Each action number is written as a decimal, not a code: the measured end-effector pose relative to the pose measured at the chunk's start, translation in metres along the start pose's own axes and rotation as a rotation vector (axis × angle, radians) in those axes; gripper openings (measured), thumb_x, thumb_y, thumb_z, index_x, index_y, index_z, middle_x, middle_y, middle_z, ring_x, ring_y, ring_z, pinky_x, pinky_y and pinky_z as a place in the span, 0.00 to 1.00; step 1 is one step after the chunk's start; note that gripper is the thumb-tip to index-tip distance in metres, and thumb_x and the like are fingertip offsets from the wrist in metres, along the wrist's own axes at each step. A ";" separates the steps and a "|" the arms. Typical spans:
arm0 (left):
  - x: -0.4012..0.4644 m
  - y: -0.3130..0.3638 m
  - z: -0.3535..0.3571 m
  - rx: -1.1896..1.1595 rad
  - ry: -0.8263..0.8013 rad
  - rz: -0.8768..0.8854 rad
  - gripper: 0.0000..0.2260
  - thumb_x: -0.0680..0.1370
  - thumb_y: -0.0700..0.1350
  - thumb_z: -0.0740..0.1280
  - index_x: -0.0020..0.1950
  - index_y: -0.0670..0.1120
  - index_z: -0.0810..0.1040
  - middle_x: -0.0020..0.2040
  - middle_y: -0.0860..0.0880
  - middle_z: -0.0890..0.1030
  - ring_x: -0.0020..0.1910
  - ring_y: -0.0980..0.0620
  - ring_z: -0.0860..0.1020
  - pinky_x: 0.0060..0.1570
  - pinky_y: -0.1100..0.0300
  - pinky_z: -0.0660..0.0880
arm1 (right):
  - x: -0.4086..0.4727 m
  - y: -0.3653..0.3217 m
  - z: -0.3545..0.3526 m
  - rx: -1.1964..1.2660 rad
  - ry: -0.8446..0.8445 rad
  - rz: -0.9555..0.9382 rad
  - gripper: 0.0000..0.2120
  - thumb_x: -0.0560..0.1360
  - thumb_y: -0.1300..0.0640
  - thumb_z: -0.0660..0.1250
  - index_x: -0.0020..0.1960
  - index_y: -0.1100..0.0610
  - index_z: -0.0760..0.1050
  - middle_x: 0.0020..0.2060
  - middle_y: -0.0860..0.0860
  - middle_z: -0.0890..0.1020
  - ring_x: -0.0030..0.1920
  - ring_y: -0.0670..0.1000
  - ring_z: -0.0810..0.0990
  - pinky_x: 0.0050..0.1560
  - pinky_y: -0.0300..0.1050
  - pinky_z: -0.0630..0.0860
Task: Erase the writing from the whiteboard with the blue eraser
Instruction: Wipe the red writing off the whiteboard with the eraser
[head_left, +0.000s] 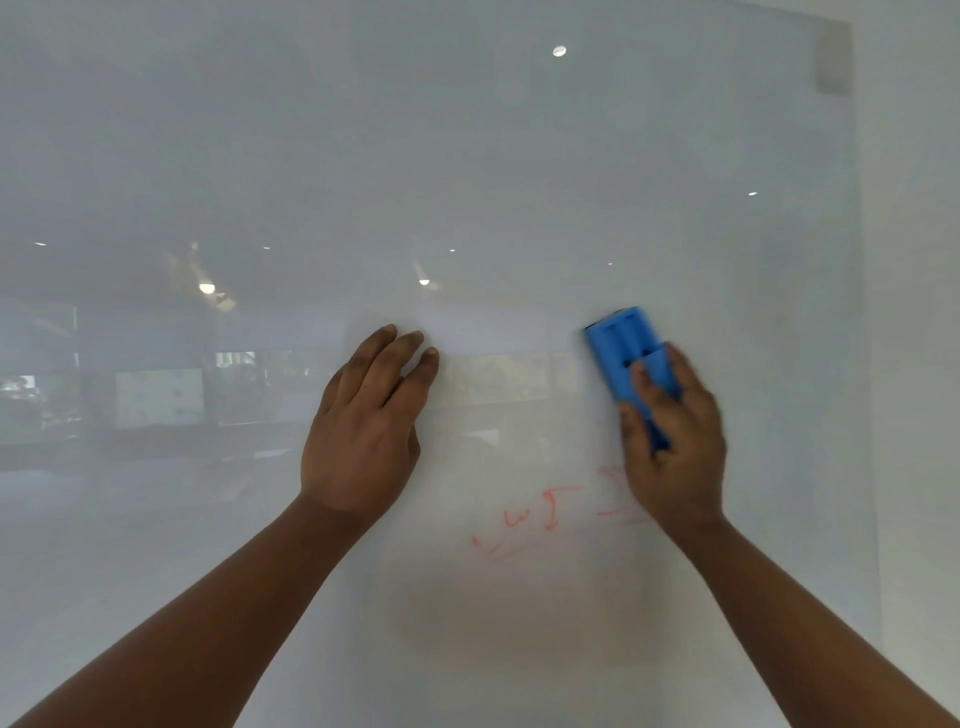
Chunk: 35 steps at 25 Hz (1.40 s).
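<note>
A glossy whiteboard (467, 156) fills the view. My right hand (678, 447) grips the blue eraser (621, 345), pressing it flat against the board, with its upper end sticking out above my fingers. Faint red writing (524, 519) sits just below and left of that hand, partly smeared, and one stroke runs under my right wrist. My left hand (363, 421) rests flat on the board to the left of the eraser, fingers together and holding nothing.
The board's right edge (862, 364) meets a pale wall (914, 364). Its surface mirrors ceiling lights and a room behind me. A faint pinkish smudge (519, 613) spreads below the writing.
</note>
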<state>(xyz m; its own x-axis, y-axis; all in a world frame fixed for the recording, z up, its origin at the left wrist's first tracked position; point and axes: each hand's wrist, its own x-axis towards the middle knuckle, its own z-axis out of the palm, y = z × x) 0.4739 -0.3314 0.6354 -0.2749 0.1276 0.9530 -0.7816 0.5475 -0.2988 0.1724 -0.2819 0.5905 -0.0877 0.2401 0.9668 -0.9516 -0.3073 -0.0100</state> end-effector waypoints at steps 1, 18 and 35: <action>0.001 0.000 -0.001 0.002 0.002 0.002 0.24 0.75 0.31 0.55 0.67 0.38 0.81 0.69 0.38 0.79 0.72 0.35 0.75 0.66 0.42 0.75 | 0.008 0.000 0.001 0.002 0.059 0.117 0.18 0.78 0.61 0.69 0.67 0.64 0.78 0.71 0.66 0.73 0.68 0.60 0.75 0.72 0.48 0.71; -0.005 -0.003 -0.007 -0.062 0.028 -0.008 0.30 0.71 0.23 0.63 0.72 0.37 0.75 0.69 0.38 0.79 0.71 0.38 0.76 0.67 0.46 0.75 | -0.042 -0.111 0.036 0.059 -0.177 -0.243 0.12 0.80 0.54 0.70 0.63 0.54 0.79 0.70 0.60 0.75 0.53 0.58 0.79 0.55 0.47 0.78; -0.036 -0.003 -0.009 -0.131 -0.001 -0.061 0.35 0.69 0.23 0.62 0.75 0.40 0.71 0.70 0.40 0.78 0.72 0.43 0.75 0.71 0.52 0.69 | -0.088 -0.126 0.044 0.023 0.127 0.119 0.10 0.73 0.61 0.74 0.54 0.59 0.80 0.63 0.62 0.81 0.46 0.62 0.82 0.55 0.45 0.70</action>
<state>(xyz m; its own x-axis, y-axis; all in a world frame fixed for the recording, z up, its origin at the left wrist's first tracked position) 0.4908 -0.3299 0.6026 -0.2301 0.0901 0.9690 -0.7167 0.6579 -0.2314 0.3125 -0.3048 0.5183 -0.2370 0.3150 0.9190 -0.9255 -0.3608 -0.1150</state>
